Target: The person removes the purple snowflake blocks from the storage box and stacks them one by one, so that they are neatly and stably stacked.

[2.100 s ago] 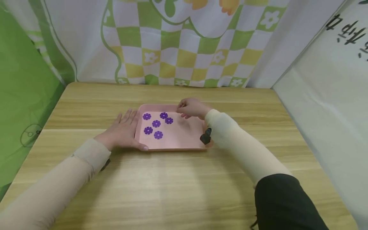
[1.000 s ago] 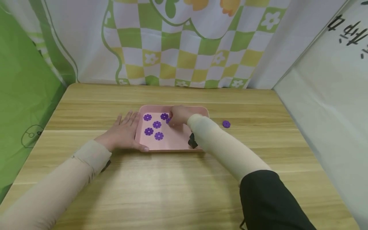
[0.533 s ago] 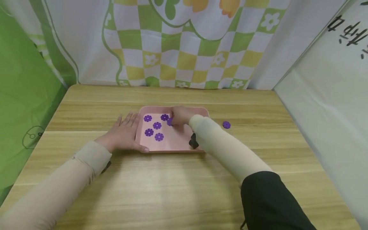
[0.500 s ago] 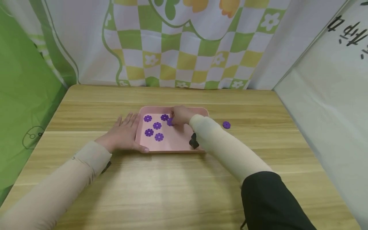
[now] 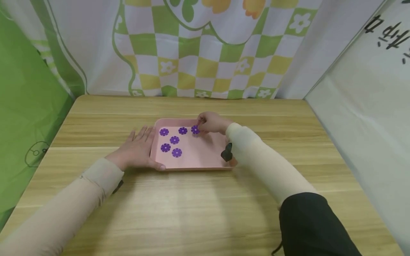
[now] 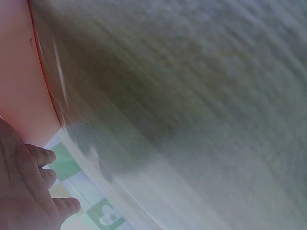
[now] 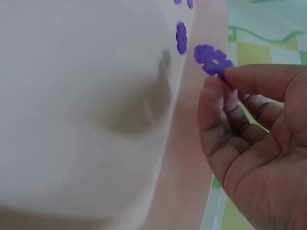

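My right hand (image 5: 213, 122) pinches a purple flower-shaped disc (image 5: 195, 129) between thumb and fingertip, over the back part of a shallow pink tray (image 5: 205, 156). In the right wrist view the notched rim and centre hole of that flower-shaped disc (image 7: 213, 60) show clearly. Several more such discs (image 5: 174, 139) lie flat, spread apart, in the left half of the tray. My left hand (image 5: 136, 149) lies with straight fingers against the tray's left side, thumb at the front left corner. The left wrist view shows some of its fingers (image 6: 43, 167) beside the tray wall (image 6: 24, 81).
The tray stands on a wood-grain table (image 5: 192, 206). A checked green and yellow curtain (image 5: 205, 64) hangs behind it, with a white wall (image 5: 362, 106) at right and a green sheet (image 5: 32, 89) at left. My right sleeve (image 5: 272, 167) crosses the tray's right end.
My right hand has picked up a disc from the tray and moved back and right with it. Its forearm now covers the spot where a loose disc lay. The left hand stays put.
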Demonstrator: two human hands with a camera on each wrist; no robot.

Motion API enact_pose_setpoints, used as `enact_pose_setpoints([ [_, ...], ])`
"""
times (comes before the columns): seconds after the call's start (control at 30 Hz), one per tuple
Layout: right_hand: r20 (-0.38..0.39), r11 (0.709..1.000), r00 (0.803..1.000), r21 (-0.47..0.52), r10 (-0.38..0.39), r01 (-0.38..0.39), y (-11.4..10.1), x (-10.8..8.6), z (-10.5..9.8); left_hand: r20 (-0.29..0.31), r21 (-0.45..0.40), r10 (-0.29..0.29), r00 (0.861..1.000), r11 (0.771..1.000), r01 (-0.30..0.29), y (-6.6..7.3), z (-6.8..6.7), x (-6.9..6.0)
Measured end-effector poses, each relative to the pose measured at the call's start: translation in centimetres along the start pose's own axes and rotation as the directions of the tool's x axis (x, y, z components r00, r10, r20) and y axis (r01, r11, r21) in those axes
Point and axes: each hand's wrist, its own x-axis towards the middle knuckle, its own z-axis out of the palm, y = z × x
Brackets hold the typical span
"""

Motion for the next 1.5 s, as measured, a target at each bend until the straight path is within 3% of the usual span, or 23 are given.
enact_pose_setpoints([
  [0.3,-0.011,0.992,1.0,0.123,-0.004,0.005,2.2,-1.5,-2.4,-0.004,0.004,0.006,1.0,1.0,-0.006,0.1,-0.1,-0.1],
  [0.5,-0.028,0.969,1.0,0.248,-0.001,0.007,3.1,-2.4,-3.5,0.002,0.006,0.012,1.0,1.0,-0.012,0.2,-0.3,-0.2],
  [0.8,-0.063,0.95,0.998,0.312,0.007,0.013,4.6,-3.4,-4.9,0.002,0.008,0.02,1.0,1.0,-0.02,0.0,-0.2,-0.1],
  [1.27,-0.148,0.949,0.985,0.314,0.088,-0.038,7.7,-6.1,-7.6,0.006,0.009,0.021,1.0,1.0,-0.021,0.1,-0.1,-0.1],
  [1.5,-0.145,0.958,0.983,0.279,0.115,-0.071,9.4,-7.7,-8.3,0.002,-0.005,0.018,1.0,1.0,-0.018,0.1,-0.1,-0.2],
])
